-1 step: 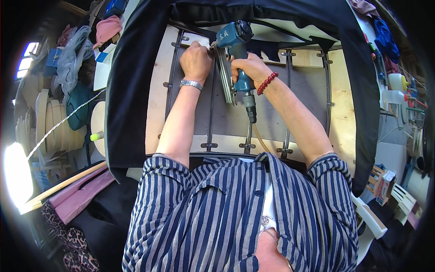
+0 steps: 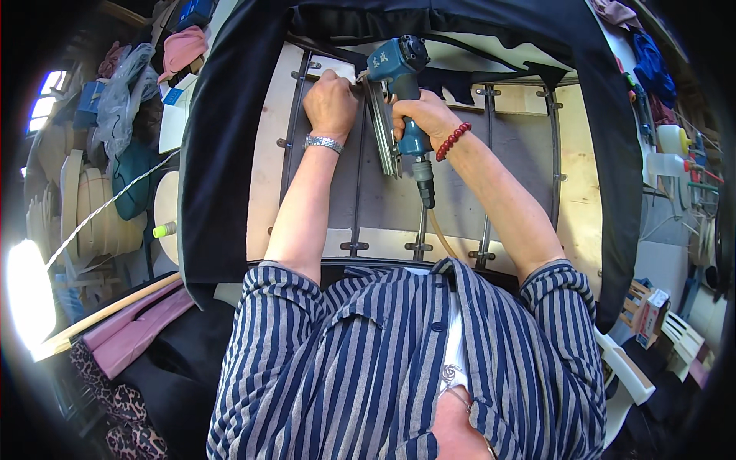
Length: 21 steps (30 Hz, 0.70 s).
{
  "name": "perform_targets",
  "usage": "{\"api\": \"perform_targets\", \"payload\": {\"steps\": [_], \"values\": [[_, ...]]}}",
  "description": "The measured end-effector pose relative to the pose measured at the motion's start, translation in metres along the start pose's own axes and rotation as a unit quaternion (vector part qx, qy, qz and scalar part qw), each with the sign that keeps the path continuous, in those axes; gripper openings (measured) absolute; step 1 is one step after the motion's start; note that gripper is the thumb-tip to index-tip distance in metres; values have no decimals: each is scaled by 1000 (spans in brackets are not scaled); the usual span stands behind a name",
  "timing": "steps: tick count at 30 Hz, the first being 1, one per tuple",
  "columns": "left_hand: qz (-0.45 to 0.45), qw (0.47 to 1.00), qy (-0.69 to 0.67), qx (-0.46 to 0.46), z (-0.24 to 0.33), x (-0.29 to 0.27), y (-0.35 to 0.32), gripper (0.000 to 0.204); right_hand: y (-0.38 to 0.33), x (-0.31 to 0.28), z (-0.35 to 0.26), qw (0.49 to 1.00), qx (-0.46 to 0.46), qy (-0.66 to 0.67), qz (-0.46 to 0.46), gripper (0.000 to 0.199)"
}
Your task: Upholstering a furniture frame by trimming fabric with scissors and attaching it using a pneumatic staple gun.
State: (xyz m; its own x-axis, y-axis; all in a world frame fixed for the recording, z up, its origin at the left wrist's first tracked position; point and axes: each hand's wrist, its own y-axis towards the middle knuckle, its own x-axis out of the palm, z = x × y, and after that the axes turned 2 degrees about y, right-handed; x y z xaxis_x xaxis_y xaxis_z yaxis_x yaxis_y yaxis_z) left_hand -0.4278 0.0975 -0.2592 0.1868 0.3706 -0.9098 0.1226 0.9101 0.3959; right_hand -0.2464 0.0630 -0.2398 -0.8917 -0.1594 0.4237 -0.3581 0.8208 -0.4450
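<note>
My right hand [image 2: 425,116] is wrapped round the handle of a blue-green pneumatic staple gun [image 2: 399,60], its metal magazine slanting down toward me. The gun's nose is close beside my left hand [image 2: 331,105], at the far wooden rail of an upholstered furniture frame. My left fingers are curled in at the edge of the black fabric [image 2: 452,86] along that rail; their tips are mostly hidden. An air hose [image 2: 439,234] runs down from the gun's handle toward my body.
Black upholstery [image 2: 215,176] surrounds the wooden frame [image 2: 579,192]. Dark metal bars [image 2: 355,169] with brackets cross its grey inner panel. To the left are a twisted cord [image 2: 115,201], rolls of pale strip [image 2: 96,199] and pink material [image 2: 138,326]; plastic bottles [image 2: 667,165] stand at the right.
</note>
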Motion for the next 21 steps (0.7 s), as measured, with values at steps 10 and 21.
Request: {"api": "perform_targets", "payload": {"steps": [10, 21], "values": [[39, 994, -66, -79, 6, -20, 16, 11, -2, 12, -2, 999, -1, -22, 36, 4], [-175, 979, -20, 99, -18, -4, 91, 21, -21, 11, -4, 997, -24, 58, 34, 6]]}}
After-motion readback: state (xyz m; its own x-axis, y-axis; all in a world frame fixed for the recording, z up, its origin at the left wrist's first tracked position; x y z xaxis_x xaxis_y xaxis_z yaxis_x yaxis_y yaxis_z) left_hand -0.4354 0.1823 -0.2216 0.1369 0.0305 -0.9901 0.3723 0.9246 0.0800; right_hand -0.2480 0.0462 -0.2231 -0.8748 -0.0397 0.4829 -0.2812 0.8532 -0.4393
